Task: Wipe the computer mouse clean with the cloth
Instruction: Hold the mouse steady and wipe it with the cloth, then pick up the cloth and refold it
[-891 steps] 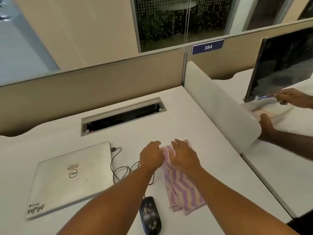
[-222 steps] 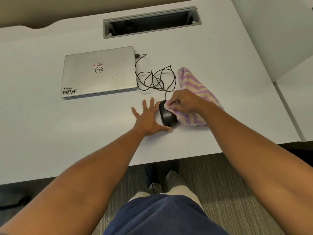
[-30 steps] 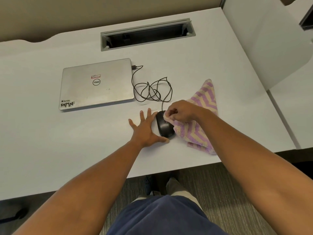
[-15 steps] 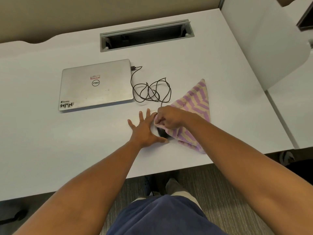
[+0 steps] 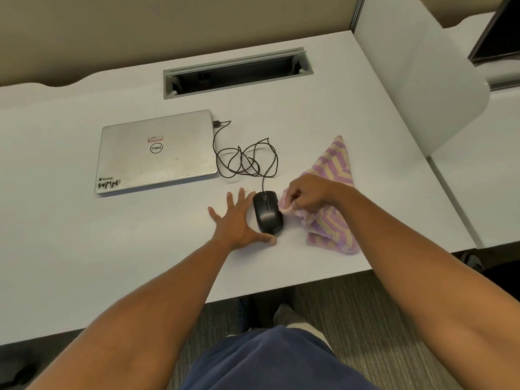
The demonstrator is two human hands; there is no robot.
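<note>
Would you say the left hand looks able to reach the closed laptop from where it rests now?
Probably yes: the left hand lies flat beside the mouse, holding nothing, and only bare desk separates it from the laptop.

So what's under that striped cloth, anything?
The striped cloth lies bunched on the white desk, gripped by the right hand beside the mouse. Only desk shows around it; anything beneath its folds is hidden.
</note>
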